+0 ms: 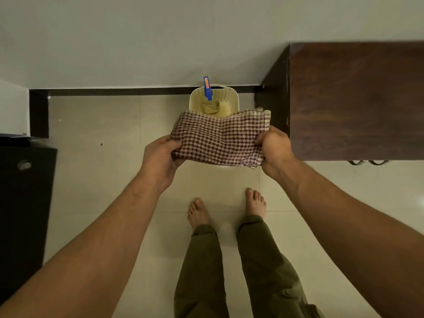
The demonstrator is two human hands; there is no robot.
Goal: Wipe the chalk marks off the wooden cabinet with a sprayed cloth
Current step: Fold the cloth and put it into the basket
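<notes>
Pale tiled floor [96, 180] below both hands, running up to a plain wall [160, 37] ahead of them. Dark wooden cabinet [358, 99] just beyond the right hand, its top level with the knuckles; no chalk marks to be made out on the surface in view. Black furniture [25, 203] well off to the left of the left hand. Olive trousers [229, 271] and bare feet [198, 213] beneath the forearms. Checked cloth [220, 138], red-brown and cream, stretched flat between the two hands. Cream perforated basket [214, 97] on the floor past the cloth, against the wall, partly hidden by the cloth's far edge. Left hand [160, 159] closed on the cloth's left edge, thumb on top. Right hand [274, 150] clenched around the right edge, fingers curled under. Blue spray bottle [207, 88] upright in the basket, beside a crumpled tan rag [210, 106].
</notes>
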